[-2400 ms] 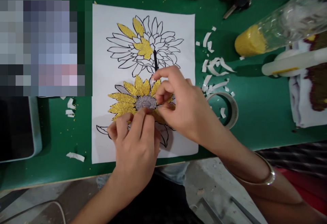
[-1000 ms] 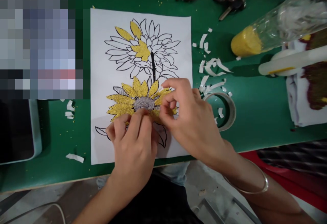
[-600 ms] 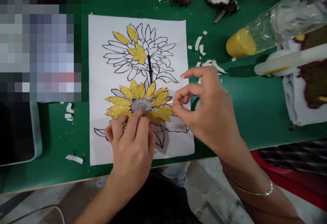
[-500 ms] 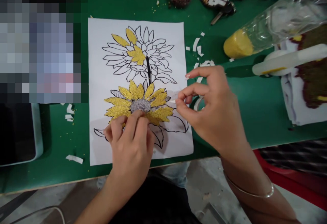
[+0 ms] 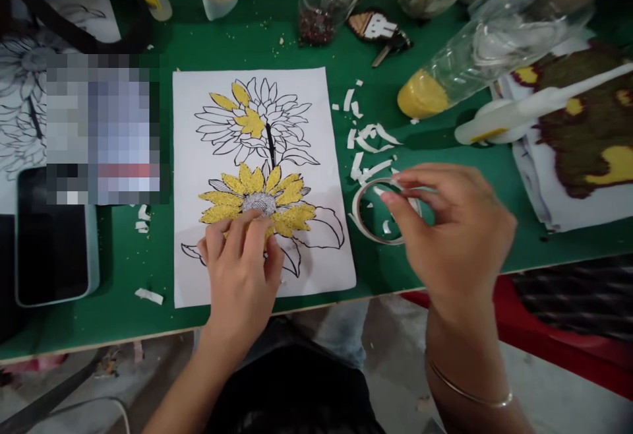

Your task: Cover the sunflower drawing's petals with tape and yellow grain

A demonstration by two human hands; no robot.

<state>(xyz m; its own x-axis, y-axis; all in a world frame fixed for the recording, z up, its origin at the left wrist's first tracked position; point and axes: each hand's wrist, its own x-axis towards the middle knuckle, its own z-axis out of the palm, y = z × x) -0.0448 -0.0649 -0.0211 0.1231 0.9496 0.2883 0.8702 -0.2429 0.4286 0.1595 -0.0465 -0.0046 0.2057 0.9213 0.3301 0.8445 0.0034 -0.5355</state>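
Note:
A white sheet (image 5: 192, 183) with two line-drawn flowers lies on the green table. Its lower flower (image 5: 237, 183) has yellow glittery petals and a silver-grey centre; the upper one has a few yellow petals. My left hand (image 5: 242, 256) rests on the lower flower, fingers bent and a little apart, with nothing visible in it. Right of the sheet, my right hand (image 5: 445, 223) is at a roll of white tape (image 5: 362, 223), thumb and fingers pinched together. A small white bit shows at the thumb tip; whether the fingers grip the roll too is unclear.
White paper scraps (image 5: 376, 137) lie beyond the roll. A bottle with yellow grains (image 5: 424, 93), a white glue bottle (image 5: 514, 117), keys (image 5: 383, 35) and a bottle with dark red grains (image 5: 319, 25) stand or lie farther back. A phone (image 5: 54, 243) is at the left.
My right hand has moved right, off the sheet's edge to the tape roll, which now shows more fully. My left hand stays on the flower. The view has shifted, showing more of the table's far side.

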